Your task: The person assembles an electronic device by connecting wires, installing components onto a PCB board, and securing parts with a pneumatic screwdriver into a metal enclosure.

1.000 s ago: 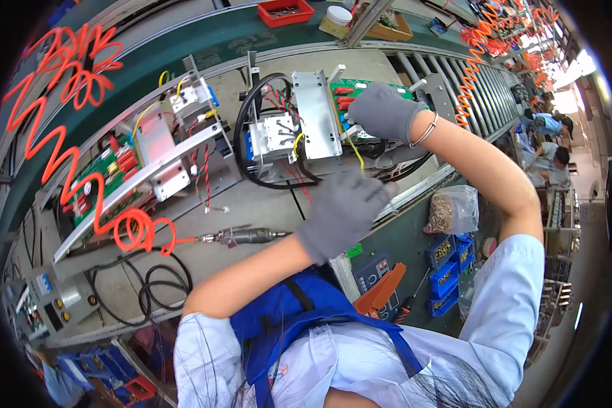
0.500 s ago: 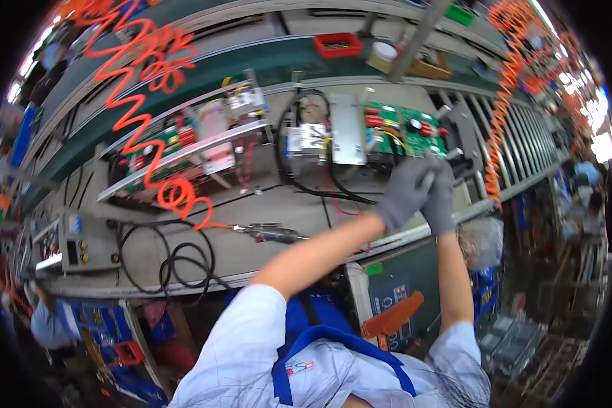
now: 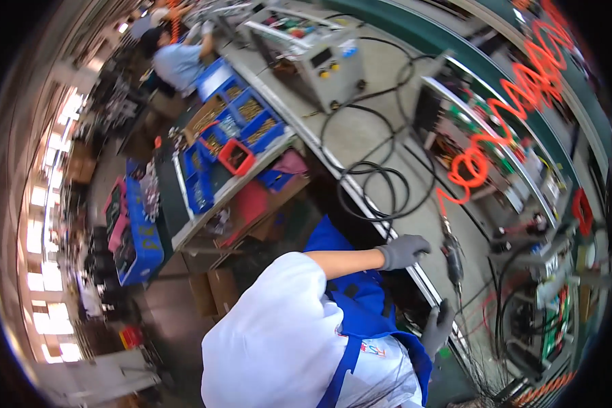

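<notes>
My left hand (image 3: 405,252), in a grey glove, hovers by the front edge of the workbench with its fingers curled in; what they hold, if anything, is hidden. Lower down, my right hand (image 3: 438,328), also gloved, is at the bench edge with fingers apart and nothing seen in them. Between and beyond both hands, a pneumatic screwdriver (image 3: 453,262) lies on the bench, joined to an orange coiled air hose (image 3: 470,166). Neither hand touches it. Loops of black cable (image 3: 367,183) rest on the bench past my left hand.
A grey machine with yellow knobs (image 3: 330,71) stands farther along the bench. Open metal chassis with circuit boards (image 3: 517,153) lie on the right. To the left is a side table with blue screw bins (image 3: 251,112) and a red bin (image 3: 236,157). A co-worker (image 3: 177,61) is beyond.
My view has swung left, bringing the side table and bins into sight. My hands, together near a green circuit board before, are now apart at the bench edge.
</notes>
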Demonstrator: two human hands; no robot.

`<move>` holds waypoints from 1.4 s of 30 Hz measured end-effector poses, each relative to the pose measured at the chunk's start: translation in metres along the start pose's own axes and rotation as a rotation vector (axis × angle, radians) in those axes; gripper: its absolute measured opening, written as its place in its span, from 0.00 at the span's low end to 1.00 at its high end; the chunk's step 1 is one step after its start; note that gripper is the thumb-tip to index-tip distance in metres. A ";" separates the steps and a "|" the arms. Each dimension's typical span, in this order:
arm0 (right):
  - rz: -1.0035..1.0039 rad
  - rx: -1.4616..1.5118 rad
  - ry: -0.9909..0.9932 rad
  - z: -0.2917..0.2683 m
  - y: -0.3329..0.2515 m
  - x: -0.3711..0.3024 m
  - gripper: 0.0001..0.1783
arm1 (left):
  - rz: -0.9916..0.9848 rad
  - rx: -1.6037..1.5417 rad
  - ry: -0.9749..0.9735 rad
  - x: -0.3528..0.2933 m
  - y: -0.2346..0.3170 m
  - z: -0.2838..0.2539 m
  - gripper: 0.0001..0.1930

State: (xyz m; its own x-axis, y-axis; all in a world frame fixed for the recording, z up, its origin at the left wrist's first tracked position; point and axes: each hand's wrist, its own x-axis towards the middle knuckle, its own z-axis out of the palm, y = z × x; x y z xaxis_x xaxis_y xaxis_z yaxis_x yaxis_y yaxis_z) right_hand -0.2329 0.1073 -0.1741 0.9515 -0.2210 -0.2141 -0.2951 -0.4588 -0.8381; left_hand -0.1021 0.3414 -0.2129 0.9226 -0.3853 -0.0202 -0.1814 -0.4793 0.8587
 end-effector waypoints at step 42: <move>-0.736 -0.038 -0.832 0.445 -0.424 -0.059 0.35 | -0.332 -1.515 1.105 -0.287 -0.127 -0.308 0.21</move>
State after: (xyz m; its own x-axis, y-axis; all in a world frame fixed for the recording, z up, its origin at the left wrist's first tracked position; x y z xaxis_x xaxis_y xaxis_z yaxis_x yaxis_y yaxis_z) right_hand -0.1248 0.6976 -0.0297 0.6527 0.7561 0.0473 0.3766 -0.2697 -0.8863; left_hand -0.2385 0.7556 -0.1580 0.7382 0.4620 -0.4916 -0.1329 0.8141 0.5654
